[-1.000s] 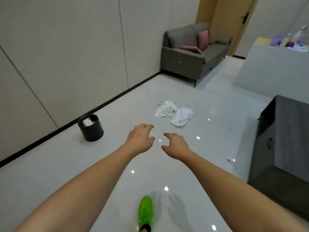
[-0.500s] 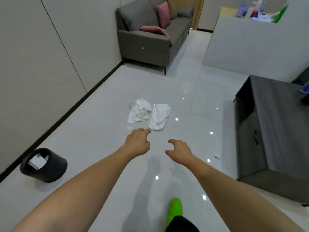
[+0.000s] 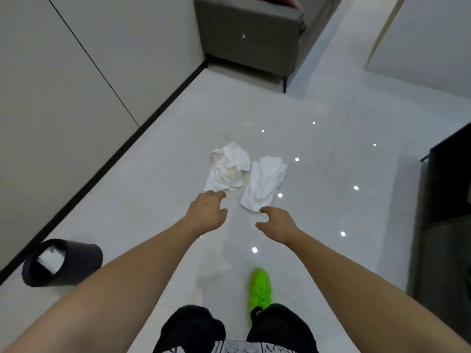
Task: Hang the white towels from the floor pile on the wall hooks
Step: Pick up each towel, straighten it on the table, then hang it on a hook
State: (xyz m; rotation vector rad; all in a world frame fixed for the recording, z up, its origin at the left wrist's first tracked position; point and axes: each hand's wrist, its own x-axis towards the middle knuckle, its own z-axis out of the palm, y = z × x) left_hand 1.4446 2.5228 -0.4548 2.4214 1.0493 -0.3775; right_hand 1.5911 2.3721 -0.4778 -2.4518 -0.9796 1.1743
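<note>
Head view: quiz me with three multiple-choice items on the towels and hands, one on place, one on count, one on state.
1. Where is the black bin?
A. by the left wall
B. beside the sofa
C. between the towels

2. How many white towels lie on the floor?
A. one
B. two
C. four

3. What are the hands doing?
A. both gripping towels
B. reaching, holding nothing
C. resting on the floor

Key: 1 A, it lies tipped near the left baseboard. 2 B, a left towel and a right towel. 3 B, the left hand and right hand hover near the towels with fingers loosely spread.
</note>
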